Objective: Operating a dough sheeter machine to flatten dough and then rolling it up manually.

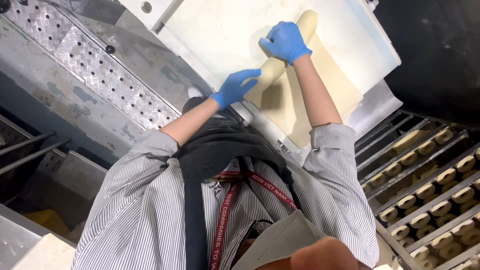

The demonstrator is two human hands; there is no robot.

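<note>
On the white worktop (220,35), the left hand (234,88) and right hand (285,42) — both blue-gloved — curl closed around a dough roll (274,68).

White conveyor belt (215,35) of a metal machine bed (372,107) carries a flat sheet of pale dough (300,107). The sheet's far end is wound into a dough roll (280,62) lying diagonally across the belt. To one side, a wire rack (395,197) holds rows of small round dough pieces (425,190).
</note>
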